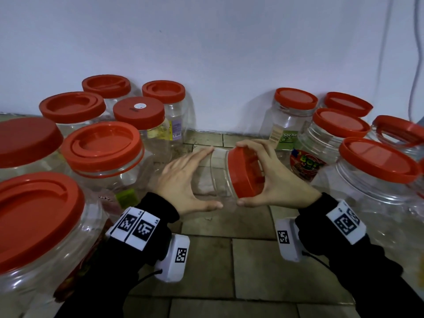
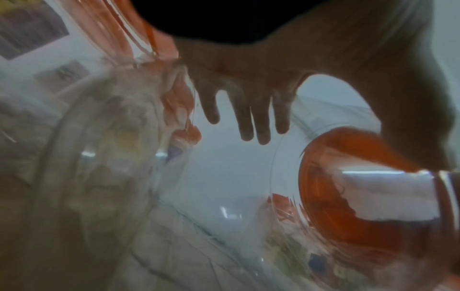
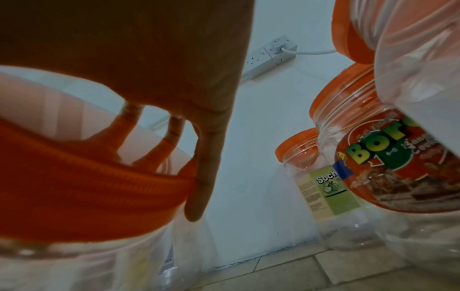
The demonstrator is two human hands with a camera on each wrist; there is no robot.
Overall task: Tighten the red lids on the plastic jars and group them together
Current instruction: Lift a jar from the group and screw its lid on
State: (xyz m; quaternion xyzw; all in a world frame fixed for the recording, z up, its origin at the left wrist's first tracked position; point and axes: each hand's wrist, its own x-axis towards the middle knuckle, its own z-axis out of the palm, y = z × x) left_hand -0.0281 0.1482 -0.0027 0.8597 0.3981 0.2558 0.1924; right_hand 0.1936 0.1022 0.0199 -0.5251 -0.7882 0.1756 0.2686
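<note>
Left hand: the left hand [image 1: 183, 177] gripped the clear body of the small jar [image 1: 218, 173], fingers over its far side and thumb on its near side, a black sleeve [image 1: 146, 226] covering the wrist.
Right hand: the right hand [image 1: 273, 177] clasped the red lid [image 1: 244, 173], fingers curled over the far edge of its rim and thumb pressed on the near edge; in the right wrist view the fingers [image 3: 206, 177] lay against the ribbed side of the lid [image 3: 87, 196].
Held jar: it was held on its side above the tiled floor [image 1: 229, 260], between the two clusters of jars, base to the left and lid to the right; whether the lid was fully screwed down cannot be told.
Left cluster: seven red-lidded jars stood on the left, from a large near jar [image 1: 39, 226] back to two against the wall [image 1: 206, 42]; the one with a white sticker on its lid [image 1: 139, 113] stood just left of the hands and farther away.
Right cluster: jars with red lids stood on the right, among them a jar with a green Soche label [image 1: 286, 125] by the wall and a jar with a round red label [image 1: 307, 161] just right of the right hand.
Far right: a large jar [image 1: 376, 175] stood near the right edge, and a cable [image 1: 415, 65] hung down the wall.
Wall fitting: the right wrist view showed a white power strip [image 3: 271, 53] on the wall with a plug in it.
</note>
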